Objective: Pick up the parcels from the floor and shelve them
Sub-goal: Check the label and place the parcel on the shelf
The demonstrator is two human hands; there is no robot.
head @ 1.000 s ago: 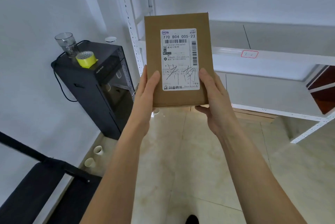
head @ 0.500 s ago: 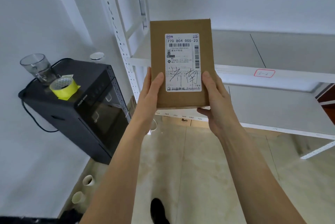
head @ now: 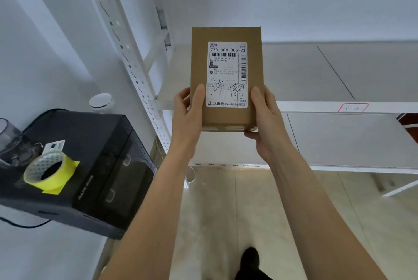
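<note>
I hold a brown cardboard parcel [head: 226, 35] with a white shipping label up in front of me. My left hand [head: 186, 116] grips its lower left edge and my right hand [head: 265, 119] grips its lower right edge and underside. The parcel hangs in front of the left end of a white metal shelf unit [head: 316, 71], at the height of a grey shelf board whose front lip carries a red-framed tag [head: 353, 107]. A lower shelf board [head: 339, 139] lies beneath.
A black appliance [head: 95, 166] stands to the left against the wall, with a roll of yellow tape [head: 47, 171] and a clear cup [head: 9, 134] on top. The shelf's perforated upright [head: 126, 53] rises between. Beige floor tiles lie below, with my dark shoe [head: 250, 261].
I have stepped closer to the shelf unit; the shelf and the black appliance now look larger and nearer. The parcel stays held in both hands, slightly more level with the upper shelf board.
</note>
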